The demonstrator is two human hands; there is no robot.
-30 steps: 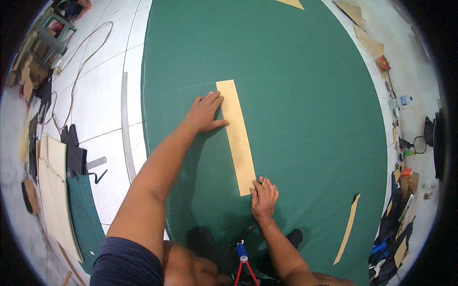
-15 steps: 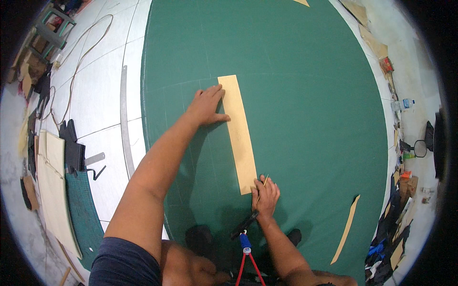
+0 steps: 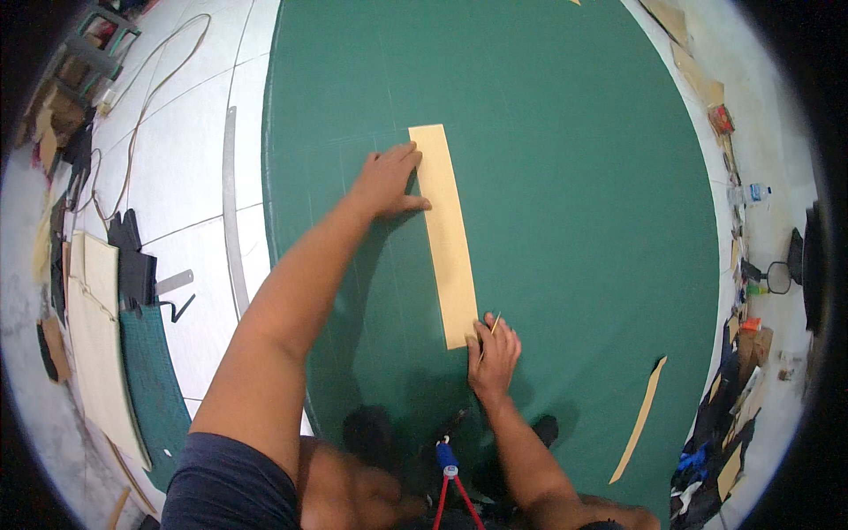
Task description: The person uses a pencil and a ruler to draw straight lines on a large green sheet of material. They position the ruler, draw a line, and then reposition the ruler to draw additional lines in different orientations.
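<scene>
A long tan strip (image 3: 449, 238), like card or stiff paper, lies lengthwise on a large green sheet (image 3: 583, 203) marked with faint pale lines. At the strip's far left edge, my left hand (image 3: 389, 181) is open, thumb and fingers spread, with fingertips and thumb tip on the strip. My right hand (image 3: 495, 358) is closed at the near right corner of the strip, its fingers against the edge. A thin yellowish stick (image 3: 496, 323), pencil-like, pokes up from between its fingers; its lower part is hidden by the hand.
A narrow tan strip (image 3: 639, 422) lies to the right on the green sheet. Left on white tiles are a long metal ruler (image 3: 230, 203), a dark folded item (image 3: 134, 269), a cream folded piece (image 3: 102, 327) and a green mat (image 3: 155, 380). A red cord (image 3: 452, 499) hangs before me.
The whole view has shifted slightly, so strip, hands and ruler sit a little higher in the picture. Both hands keep nearly the same places on the strip.
</scene>
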